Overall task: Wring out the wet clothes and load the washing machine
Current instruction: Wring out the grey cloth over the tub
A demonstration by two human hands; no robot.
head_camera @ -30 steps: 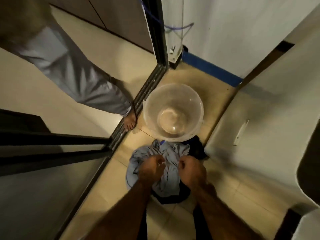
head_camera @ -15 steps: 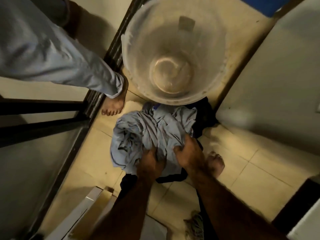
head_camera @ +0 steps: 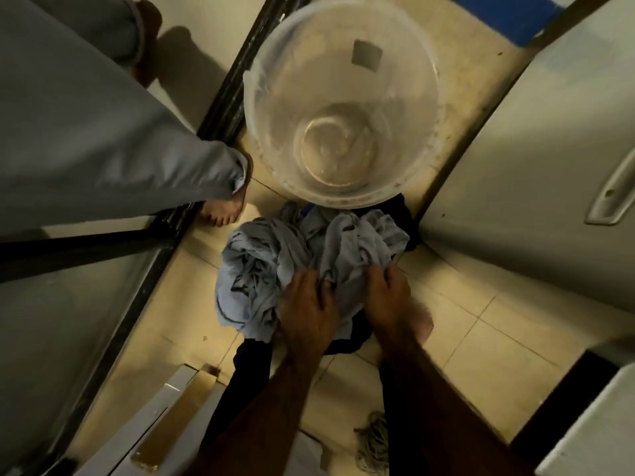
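A crumpled light grey-blue wet garment (head_camera: 275, 259) lies in a heap on the tiled floor, on top of a dark garment (head_camera: 347, 338) whose edges show beneath it. My left hand (head_camera: 305, 310) grips the near part of the grey cloth, fingers curled into its folds. My right hand (head_camera: 388, 293) grips the cloth just to the right, thumb and fingers pinching a bunch. A clear plastic bucket (head_camera: 261, 108) stands right behind the heap, with a little cloudy water at its bottom. The white washing machine (head_camera: 536, 173) fills the right side.
Another person's grey trouser leg (head_camera: 103, 149) and bare foot (head_camera: 223, 209) stand at the left, by a dark door track (head_camera: 220, 108). My own bare foot (head_camera: 426, 321) is under my right wrist. A mop head (head_camera: 374, 438) lies at the bottom, a white box (head_camera: 165, 417) at bottom left.
The camera has dropped closer to the floor. My hands have shifted from the top of the heap to its near edge, still holding the grey cloth.
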